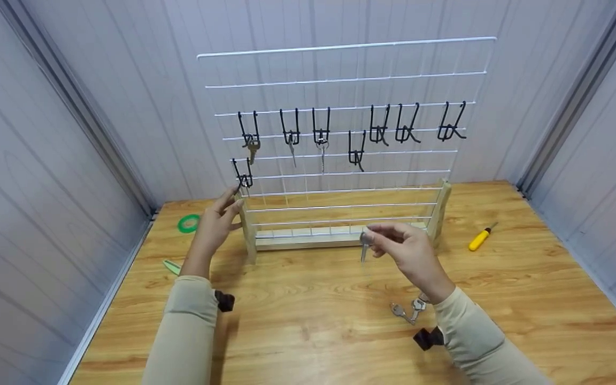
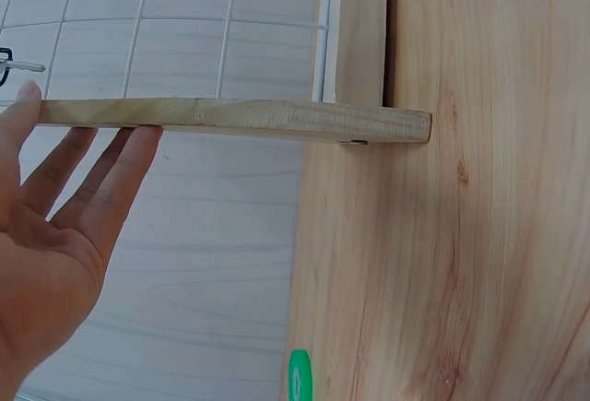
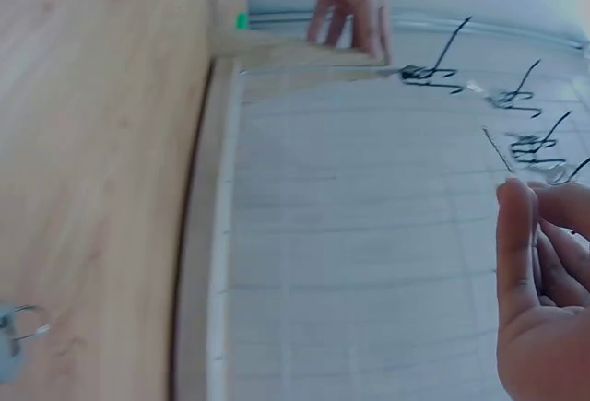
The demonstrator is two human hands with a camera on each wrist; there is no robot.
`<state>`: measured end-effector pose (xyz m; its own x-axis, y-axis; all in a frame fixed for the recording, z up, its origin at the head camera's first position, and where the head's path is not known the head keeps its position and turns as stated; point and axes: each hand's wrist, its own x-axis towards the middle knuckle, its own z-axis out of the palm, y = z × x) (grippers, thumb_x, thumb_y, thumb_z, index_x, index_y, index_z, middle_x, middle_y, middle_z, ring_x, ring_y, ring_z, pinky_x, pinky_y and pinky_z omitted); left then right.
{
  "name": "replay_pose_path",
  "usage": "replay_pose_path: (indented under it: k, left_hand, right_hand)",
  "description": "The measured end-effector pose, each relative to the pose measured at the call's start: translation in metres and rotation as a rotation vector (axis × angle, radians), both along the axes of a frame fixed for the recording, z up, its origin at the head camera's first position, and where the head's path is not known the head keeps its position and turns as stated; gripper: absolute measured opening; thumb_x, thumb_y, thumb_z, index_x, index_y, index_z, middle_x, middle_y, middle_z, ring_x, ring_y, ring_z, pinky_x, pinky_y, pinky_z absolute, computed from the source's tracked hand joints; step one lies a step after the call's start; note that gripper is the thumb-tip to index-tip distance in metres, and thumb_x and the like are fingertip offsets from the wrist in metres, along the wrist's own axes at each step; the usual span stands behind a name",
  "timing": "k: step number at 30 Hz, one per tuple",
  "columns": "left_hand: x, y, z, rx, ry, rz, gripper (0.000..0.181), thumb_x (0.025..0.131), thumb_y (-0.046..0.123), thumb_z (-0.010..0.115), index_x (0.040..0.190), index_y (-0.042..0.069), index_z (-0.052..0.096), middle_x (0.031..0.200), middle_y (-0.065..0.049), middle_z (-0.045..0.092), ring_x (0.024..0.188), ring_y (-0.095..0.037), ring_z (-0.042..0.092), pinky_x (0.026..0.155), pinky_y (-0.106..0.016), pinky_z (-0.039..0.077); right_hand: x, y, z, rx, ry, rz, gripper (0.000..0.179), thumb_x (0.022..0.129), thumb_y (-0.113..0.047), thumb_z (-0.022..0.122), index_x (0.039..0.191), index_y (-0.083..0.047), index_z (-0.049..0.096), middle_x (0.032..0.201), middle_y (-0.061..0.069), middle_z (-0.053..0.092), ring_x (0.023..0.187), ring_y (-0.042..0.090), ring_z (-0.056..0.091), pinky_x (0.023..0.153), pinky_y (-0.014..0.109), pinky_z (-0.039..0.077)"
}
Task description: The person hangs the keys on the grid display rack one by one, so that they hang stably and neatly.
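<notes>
A white wire grid rack stands on wooden end posts, with several black hooks hung on its wires. My left hand holds the upper part of the left wooden post, thumb on one side and fingers on the other. Just above those fingers, a low black hook carries a key. My right hand pinches a silver key between thumb and forefinger, its shaft pointing down before the rack's base. Further keys hang from three upper hooks at the left, among them a brass-coloured key.
Loose keys lie on the wooden table below my right wrist. A yellow-handled screwdriver is at the right. Left of the rack are a green tape roll and a pale green tool. Panel walls enclose the table.
</notes>
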<state>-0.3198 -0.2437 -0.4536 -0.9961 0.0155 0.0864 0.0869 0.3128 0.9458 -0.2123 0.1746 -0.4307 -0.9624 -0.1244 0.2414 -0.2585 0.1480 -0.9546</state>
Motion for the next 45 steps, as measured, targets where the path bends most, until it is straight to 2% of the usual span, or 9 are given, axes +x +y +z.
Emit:
replay_pose_path:
  k: [4,8,12,16,25,33,36,40,45]
  left_hand:
    - [0.001,-0.001,0.0,-0.019,0.003,0.008,0.058,0.112,0.036,0.056,0.167,0.025,0.04,0.172,-0.026,0.034,0.151,-0.044,0.05,0.11,-0.05,0.062]
    - [0.002,-0.001,0.0,-0.04,0.004,0.019,0.059,0.112,0.038,0.057,0.167,0.026,0.04,0.171,-0.026,0.036,0.15,-0.043,0.052,0.108,-0.048,0.063]
    - [0.001,0.0,0.001,-0.039,-0.003,0.015,0.059,0.111,0.038,0.057,0.167,0.027,0.04,0.172,-0.025,0.036,0.15,-0.043,0.051,0.108,-0.049,0.063]
    - [0.001,0.0,0.002,-0.034,-0.012,0.013,0.058,0.112,0.038,0.056,0.167,0.027,0.04,0.171,-0.024,0.038,0.15,-0.043,0.052,0.109,-0.05,0.063]
    - [0.001,0.002,0.003,-0.014,-0.007,0.01,0.057,0.113,0.033,0.056,0.167,0.025,0.04,0.172,-0.027,0.034,0.15,-0.044,0.051,0.11,-0.05,0.061]
    - [0.0,0.002,0.003,-0.003,-0.005,0.02,0.057,0.113,0.032,0.057,0.167,0.023,0.041,0.171,-0.027,0.035,0.15,-0.045,0.05,0.109,-0.05,0.062]
    - [0.0,0.002,0.001,-0.004,0.002,0.027,0.057,0.112,0.035,0.058,0.166,0.024,0.042,0.171,-0.026,0.036,0.15,-0.043,0.051,0.107,-0.05,0.063]
    - [-0.001,0.002,0.0,0.002,-0.003,0.025,0.057,0.112,0.036,0.058,0.166,0.025,0.042,0.171,-0.027,0.035,0.151,-0.043,0.05,0.108,-0.05,0.062]
    - [-0.001,0.001,0.0,0.008,-0.01,0.02,0.057,0.112,0.035,0.057,0.166,0.024,0.042,0.172,-0.027,0.034,0.152,-0.043,0.049,0.108,-0.051,0.062]
  right_hand:
    - [0.0,-0.009,0.024,-0.064,0.102,-0.021,0.022,0.099,-0.004,0.076,0.12,0.002,0.077,0.103,0.018,0.08,0.08,0.018,0.076,0.075,0.026,0.07]
    - [-0.005,-0.018,0.044,-0.138,0.157,-0.032,0.02,0.098,0.001,0.075,0.118,0.003,0.078,0.098,0.008,0.082,0.076,0.014,0.074,0.072,0.027,0.07]
    - [-0.012,-0.025,0.059,-0.204,0.159,-0.039,0.023,0.098,0.002,0.074,0.12,0.008,0.074,0.093,-0.001,0.081,0.075,0.013,0.074,0.072,0.028,0.07]
    - [-0.022,-0.028,0.068,-0.218,0.159,-0.059,0.026,0.098,0.001,0.074,0.123,0.008,0.072,0.094,-0.003,0.081,0.077,0.012,0.074,0.074,0.029,0.071]
    - [-0.037,-0.026,0.07,-0.197,0.18,-0.104,0.026,0.101,-0.005,0.074,0.125,0.004,0.071,0.1,0.001,0.08,0.08,0.014,0.075,0.078,0.029,0.071]
    - [-0.046,-0.027,0.069,-0.191,0.174,-0.102,0.025,0.102,-0.005,0.073,0.125,0.003,0.071,0.098,0.003,0.077,0.082,0.021,0.076,0.078,0.028,0.07]
    - [-0.052,-0.027,0.066,-0.182,0.14,-0.093,0.029,0.103,-0.006,0.072,0.13,0.003,0.068,0.107,0.009,0.076,0.085,0.015,0.076,0.08,0.026,0.07]
    - [-0.058,-0.025,0.061,-0.135,0.101,-0.068,0.041,0.104,-0.009,0.07,0.143,0.001,0.061,0.132,0.017,0.071,0.096,0.01,0.074,0.086,0.024,0.069]
    - [-0.056,-0.018,0.055,-0.058,0.072,-0.073,0.048,0.106,-0.012,0.069,0.151,-0.003,0.055,0.149,0.015,0.062,0.102,0.012,0.073,0.093,0.027,0.068]
